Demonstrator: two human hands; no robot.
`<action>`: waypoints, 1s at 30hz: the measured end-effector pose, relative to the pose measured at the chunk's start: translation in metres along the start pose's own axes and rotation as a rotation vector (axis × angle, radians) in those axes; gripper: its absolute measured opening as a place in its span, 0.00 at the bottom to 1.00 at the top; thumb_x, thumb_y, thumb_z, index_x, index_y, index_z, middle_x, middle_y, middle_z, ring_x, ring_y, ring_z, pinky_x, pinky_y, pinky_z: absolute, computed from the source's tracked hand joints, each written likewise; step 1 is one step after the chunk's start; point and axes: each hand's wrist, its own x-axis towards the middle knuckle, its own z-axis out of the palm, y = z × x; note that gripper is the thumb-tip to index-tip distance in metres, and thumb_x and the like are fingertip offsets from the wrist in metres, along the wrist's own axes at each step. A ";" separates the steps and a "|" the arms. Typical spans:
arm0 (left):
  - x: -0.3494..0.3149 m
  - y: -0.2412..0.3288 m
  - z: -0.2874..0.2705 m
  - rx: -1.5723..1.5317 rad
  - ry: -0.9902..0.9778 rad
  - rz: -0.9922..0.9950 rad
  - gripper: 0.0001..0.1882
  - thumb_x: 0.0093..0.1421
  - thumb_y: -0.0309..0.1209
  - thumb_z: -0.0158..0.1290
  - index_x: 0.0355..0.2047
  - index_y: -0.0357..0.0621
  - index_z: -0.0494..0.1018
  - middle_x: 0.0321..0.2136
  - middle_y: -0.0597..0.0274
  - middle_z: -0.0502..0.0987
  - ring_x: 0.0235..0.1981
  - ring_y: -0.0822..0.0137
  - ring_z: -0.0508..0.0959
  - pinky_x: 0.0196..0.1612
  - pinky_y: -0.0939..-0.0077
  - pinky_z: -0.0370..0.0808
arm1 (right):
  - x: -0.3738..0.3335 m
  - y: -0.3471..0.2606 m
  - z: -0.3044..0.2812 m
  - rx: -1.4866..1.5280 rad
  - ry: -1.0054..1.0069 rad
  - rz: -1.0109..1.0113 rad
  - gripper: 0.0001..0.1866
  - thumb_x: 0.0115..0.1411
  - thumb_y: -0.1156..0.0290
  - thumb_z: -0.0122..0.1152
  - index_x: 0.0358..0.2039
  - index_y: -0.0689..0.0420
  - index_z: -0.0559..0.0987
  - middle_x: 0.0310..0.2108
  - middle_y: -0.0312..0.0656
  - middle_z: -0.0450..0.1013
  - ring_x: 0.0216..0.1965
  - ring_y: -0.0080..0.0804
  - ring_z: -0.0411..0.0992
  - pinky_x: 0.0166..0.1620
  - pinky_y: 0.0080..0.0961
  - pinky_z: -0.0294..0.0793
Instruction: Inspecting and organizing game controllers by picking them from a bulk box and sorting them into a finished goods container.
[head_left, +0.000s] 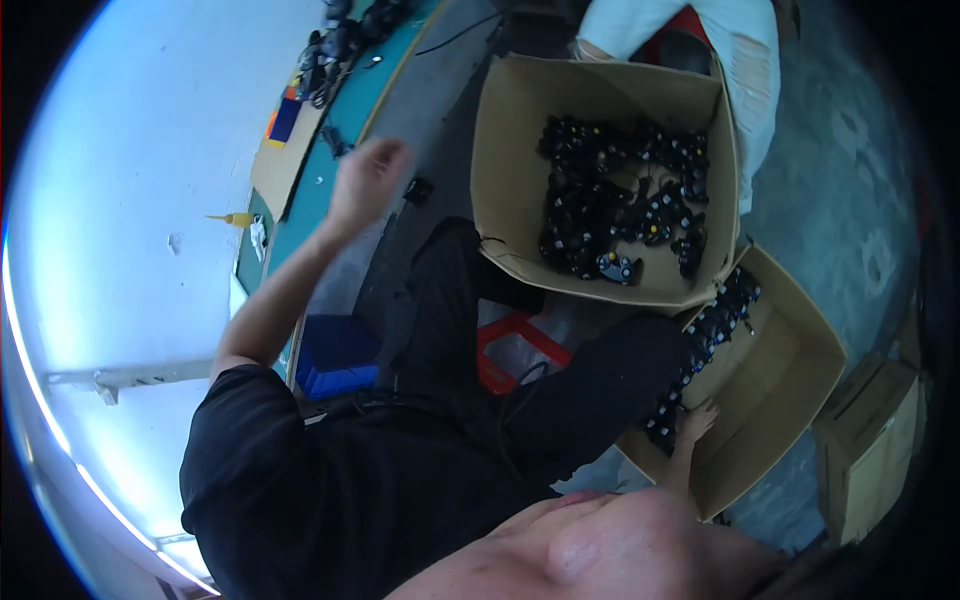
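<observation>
My left hand (372, 182) is raised beside the green-topped bench, its fingers bent and smeared by motion, so what it holds, if anything, does not show. A small black object (418, 190) is just right of it. Down inside the lower-right cardboard box (790, 370) is my right hand (697, 425), fingers apart, near a row of black game controllers (708, 332) along the box's left side. A larger open cardboard box (600, 85) stands ahead of me, with many black game controllers (660, 215) spread over its bottom.
The bench (360, 95) along the left wall carries dark cabled items (345, 40) and a yellow-tipped bottle (238, 219). A blue bin (338, 355) and a red stool (520, 335) are low down. Another person in white trousers (755, 90) sits beyond the large box. A closed carton (870, 440) is at right.
</observation>
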 end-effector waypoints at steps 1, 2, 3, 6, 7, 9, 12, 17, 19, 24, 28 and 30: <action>0.016 -0.031 -0.023 0.020 0.099 -0.084 0.12 0.67 0.33 0.58 0.44 0.37 0.81 0.34 0.52 0.84 0.36 0.62 0.85 0.41 0.68 0.80 | -0.007 -0.006 -0.008 0.053 0.061 -0.005 0.54 0.50 0.63 0.77 0.72 0.60 0.56 0.70 0.60 0.57 0.73 0.56 0.54 0.73 0.53 0.55; 0.034 -0.059 -0.045 0.152 0.235 -0.022 0.12 0.66 0.33 0.59 0.43 0.36 0.81 0.33 0.52 0.84 0.36 0.60 0.84 0.42 0.66 0.79 | -0.014 -0.009 -0.019 0.104 0.125 -0.007 0.52 0.50 0.64 0.77 0.71 0.63 0.58 0.68 0.63 0.59 0.71 0.58 0.57 0.72 0.51 0.57; 0.055 -0.098 -0.064 0.164 0.361 0.065 0.13 0.65 0.35 0.59 0.41 0.36 0.81 0.33 0.51 0.84 0.37 0.58 0.84 0.43 0.66 0.79 | -0.020 -0.011 -0.026 0.164 0.165 -0.021 0.50 0.51 0.64 0.76 0.69 0.65 0.60 0.67 0.64 0.60 0.70 0.60 0.58 0.71 0.49 0.59; 0.112 -0.206 -0.112 0.228 0.398 -0.047 0.15 0.64 0.37 0.59 0.43 0.37 0.80 0.40 0.47 0.83 0.43 0.51 0.83 0.47 0.59 0.79 | -0.031 -0.023 -0.040 0.300 0.279 -0.068 0.41 0.53 0.67 0.72 0.64 0.71 0.66 0.62 0.66 0.65 0.64 0.65 0.64 0.68 0.47 0.63; 0.138 -0.221 -0.107 0.228 0.380 -0.177 0.18 0.64 0.40 0.58 0.44 0.37 0.80 0.43 0.46 0.83 0.47 0.49 0.82 0.51 0.58 0.78 | -0.047 -0.023 -0.050 0.307 0.326 -0.051 0.37 0.55 0.69 0.70 0.63 0.71 0.68 0.60 0.67 0.66 0.62 0.66 0.65 0.66 0.47 0.65; 0.177 -0.262 -0.117 0.329 0.373 -0.218 0.27 0.60 0.46 0.59 0.49 0.35 0.78 0.48 0.42 0.81 0.52 0.46 0.80 0.56 0.57 0.76 | -0.070 -0.033 -0.064 0.322 0.379 -0.061 0.33 0.57 0.71 0.68 0.60 0.72 0.70 0.58 0.67 0.68 0.60 0.67 0.67 0.65 0.48 0.66; 0.213 -0.306 -0.118 0.375 0.225 -0.300 0.41 0.53 0.55 0.64 0.57 0.34 0.74 0.51 0.41 0.80 0.56 0.45 0.78 0.59 0.57 0.75 | -0.093 -0.039 -0.082 0.331 0.419 -0.071 0.32 0.57 0.70 0.68 0.59 0.72 0.71 0.59 0.67 0.68 0.61 0.66 0.67 0.65 0.48 0.65; 0.225 -0.341 -0.110 0.344 0.100 -0.267 0.53 0.44 0.61 0.68 0.62 0.35 0.69 0.51 0.41 0.80 0.55 0.47 0.80 0.56 0.59 0.77 | -0.150 -0.054 -0.118 0.397 0.440 -0.046 0.29 0.58 0.72 0.69 0.58 0.70 0.73 0.59 0.64 0.69 0.62 0.62 0.68 0.66 0.46 0.66; 0.233 -0.314 -0.096 0.258 -0.011 -0.258 0.52 0.44 0.60 0.69 0.60 0.34 0.70 0.47 0.41 0.82 0.50 0.47 0.83 0.51 0.60 0.80 | -0.178 -0.039 -0.130 0.351 0.477 -0.045 0.27 0.58 0.73 0.69 0.57 0.69 0.74 0.59 0.62 0.70 0.61 0.60 0.68 0.66 0.45 0.66; 0.202 -0.310 -0.191 -0.105 -0.011 -0.289 0.34 0.49 0.59 0.66 0.37 0.36 0.80 0.27 0.52 0.80 0.24 0.62 0.81 0.28 0.68 0.77 | -0.190 -0.062 -0.179 0.426 0.501 -0.099 0.24 0.58 0.74 0.69 0.54 0.68 0.76 0.58 0.58 0.72 0.61 0.58 0.69 0.65 0.44 0.67; 0.183 -0.296 -0.261 -0.433 -0.211 -0.236 0.35 0.56 0.61 0.64 0.43 0.37 0.79 0.21 0.68 0.72 0.17 0.74 0.72 0.19 0.77 0.67 | -0.182 -0.118 -0.223 0.458 0.545 -0.216 0.23 0.59 0.74 0.69 0.55 0.65 0.77 0.56 0.55 0.73 0.60 0.53 0.71 0.64 0.40 0.67; 0.167 -0.295 -0.267 -0.470 -0.306 -0.239 0.37 0.57 0.61 0.64 0.49 0.38 0.78 0.25 0.66 0.75 0.19 0.76 0.73 0.20 0.81 0.68 | -0.175 -0.152 -0.247 0.429 0.567 -0.344 0.22 0.60 0.74 0.68 0.55 0.64 0.77 0.58 0.54 0.73 0.60 0.52 0.70 0.65 0.39 0.67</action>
